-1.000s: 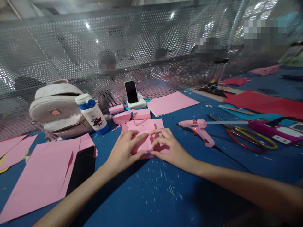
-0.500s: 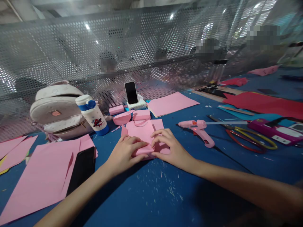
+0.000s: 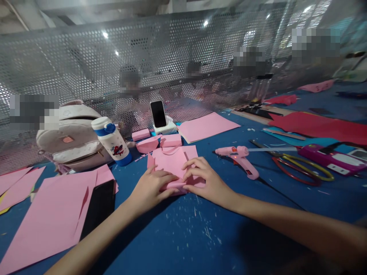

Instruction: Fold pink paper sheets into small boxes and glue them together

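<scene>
A folded pink paper bag with a thin paper handle lies in front of me on the blue table. My left hand grips its near left edge, thumb below and fingers on top. From the other side my right hand pinches the same near edge with curled fingers, close to the left fingertips. A flat pink sheet shows beneath the bag. Small folded pink paper boxes sit just beyond it. To the right rests a pink glue gun with a long clear glue stick in its back.
Scissors and a purple power strip lie at right. A white bottle and a backpack stand at left, near pink sheets and a black phone. Another phone stands before a perforated metal screen.
Both hands stay on the near edge of the pink bag, with only slight finger movement. The view has shifted a little.
</scene>
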The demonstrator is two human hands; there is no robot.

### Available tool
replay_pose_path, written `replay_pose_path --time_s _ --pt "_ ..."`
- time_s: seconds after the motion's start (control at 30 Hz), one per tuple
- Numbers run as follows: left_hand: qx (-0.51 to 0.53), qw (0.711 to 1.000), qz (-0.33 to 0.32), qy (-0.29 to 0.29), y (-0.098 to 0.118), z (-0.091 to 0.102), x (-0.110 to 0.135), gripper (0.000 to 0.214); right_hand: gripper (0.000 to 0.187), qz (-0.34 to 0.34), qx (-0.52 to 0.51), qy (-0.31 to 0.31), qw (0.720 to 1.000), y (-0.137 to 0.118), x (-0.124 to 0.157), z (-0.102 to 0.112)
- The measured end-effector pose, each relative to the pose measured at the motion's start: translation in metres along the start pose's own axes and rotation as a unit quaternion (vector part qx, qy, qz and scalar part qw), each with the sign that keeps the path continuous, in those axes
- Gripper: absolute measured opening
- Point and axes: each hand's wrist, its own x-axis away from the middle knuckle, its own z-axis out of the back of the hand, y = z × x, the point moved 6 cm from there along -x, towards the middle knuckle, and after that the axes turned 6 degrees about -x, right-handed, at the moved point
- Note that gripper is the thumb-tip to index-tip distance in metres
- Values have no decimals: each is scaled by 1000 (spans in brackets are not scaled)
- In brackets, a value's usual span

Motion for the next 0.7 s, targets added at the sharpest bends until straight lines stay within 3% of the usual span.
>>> replay_pose_path --time_s 0.7 --pt "-44 999 -21 -3 4 -3 -1 32 13 31 0 5 1000 -3 0 0"
